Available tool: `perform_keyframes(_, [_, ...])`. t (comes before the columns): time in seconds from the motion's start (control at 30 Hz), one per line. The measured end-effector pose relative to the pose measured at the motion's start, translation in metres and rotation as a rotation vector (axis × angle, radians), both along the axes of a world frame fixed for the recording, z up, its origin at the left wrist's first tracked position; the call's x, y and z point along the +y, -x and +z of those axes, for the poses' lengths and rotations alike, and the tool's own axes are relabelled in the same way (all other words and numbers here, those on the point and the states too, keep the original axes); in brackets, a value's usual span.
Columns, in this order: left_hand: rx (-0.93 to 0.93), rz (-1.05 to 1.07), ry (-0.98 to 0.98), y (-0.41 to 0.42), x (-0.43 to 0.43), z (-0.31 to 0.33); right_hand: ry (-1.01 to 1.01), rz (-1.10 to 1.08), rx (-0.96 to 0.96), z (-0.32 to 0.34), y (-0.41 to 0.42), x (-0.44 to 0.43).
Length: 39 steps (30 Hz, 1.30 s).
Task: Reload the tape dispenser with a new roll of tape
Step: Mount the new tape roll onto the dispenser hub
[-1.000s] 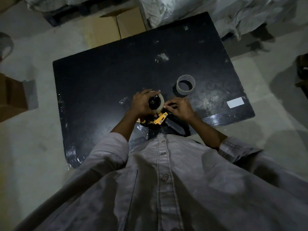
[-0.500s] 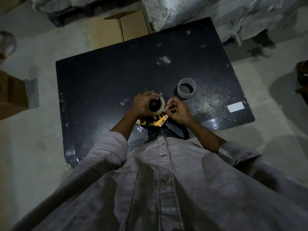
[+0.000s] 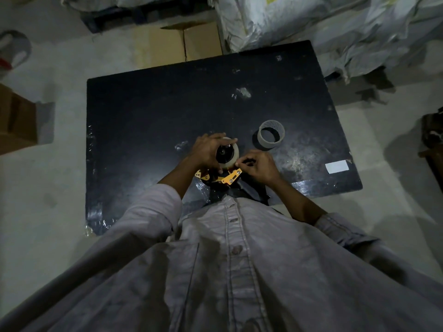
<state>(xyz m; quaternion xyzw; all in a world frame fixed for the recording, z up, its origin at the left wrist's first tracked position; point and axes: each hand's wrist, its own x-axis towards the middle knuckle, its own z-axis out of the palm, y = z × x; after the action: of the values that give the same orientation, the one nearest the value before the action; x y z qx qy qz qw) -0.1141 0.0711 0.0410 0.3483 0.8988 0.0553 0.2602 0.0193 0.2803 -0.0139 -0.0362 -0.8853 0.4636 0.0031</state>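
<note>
A pale roll of tape [image 3: 233, 153] sits on the black hub of an orange tape dispenser [image 3: 229, 177], held over the near edge of a black table [image 3: 148, 111]. My left hand [image 3: 207, 152] grips the roll, fingers curled over its top and left side. My right hand [image 3: 260, 165] pinches at the roll's right edge, just above the dispenser's orange plate; what lies between the fingertips is too small to make out. The dispenser's handle is hidden behind my shirt. An empty grey cardboard core [image 3: 271, 136] stands on the table to the right of my hands.
A white label [image 3: 336, 167] lies near the table's right front corner. Cardboard boxes [image 3: 182, 43] stand on the floor behind the table, another box [image 3: 14, 121] at the left. White sacks [image 3: 311, 22] are piled at the back right.
My right hand has shifted a little up along the roll's right edge and its fingertips have closed together. The left hand keeps its grip. The camera has tilted slightly.
</note>
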Motion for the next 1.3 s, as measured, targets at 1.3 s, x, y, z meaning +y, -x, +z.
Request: perform_keyframes(1.3, [0.054,0.372,-0.176,-0.038,-0.005,-0.024,-0.364,0.063,-0.044,0.027,0.034,0.008])
